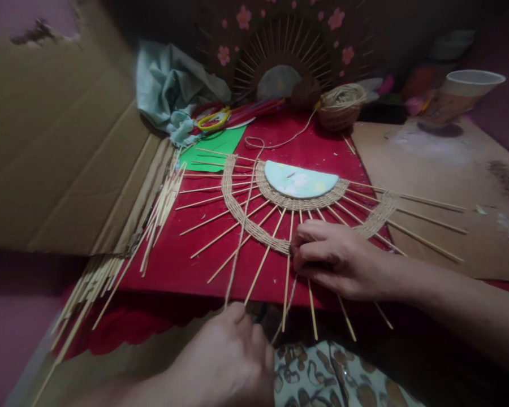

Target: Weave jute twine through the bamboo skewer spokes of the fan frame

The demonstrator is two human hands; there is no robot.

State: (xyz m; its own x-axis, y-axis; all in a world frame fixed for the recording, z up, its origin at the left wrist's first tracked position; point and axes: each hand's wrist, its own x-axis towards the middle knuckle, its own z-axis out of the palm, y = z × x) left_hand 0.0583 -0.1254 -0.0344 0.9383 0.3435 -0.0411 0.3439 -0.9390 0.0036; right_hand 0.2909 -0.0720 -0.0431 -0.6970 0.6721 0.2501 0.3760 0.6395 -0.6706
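A fan of thin sticks (pixel 227 230) spreads out from a pale blue half-disc (pixel 301 180) on the red cloth. Twine is woven through the sticks in an inner band (pixel 275 196) and an outer band (pixel 236 210). My right hand (pixel 335 257) pinches the outer band near its middle, with fingertips hidden against it. Below the fan, my left hand (pixel 231 356) is closed on the twine (pixel 237 254), which runs up across the sticks towards the twine ball (pixel 341 106).
Loose sticks (pixel 152 226) lie at the left beside a large cardboard sheet (pixel 68 141). Behind are a crumpled cloth (pixel 169 85), yellow-handled scissors (pixel 214 120) and green paper (pixel 220 148). A plastic cup (pixel 462 99) stands on brown board (pixel 424 169) at the right.
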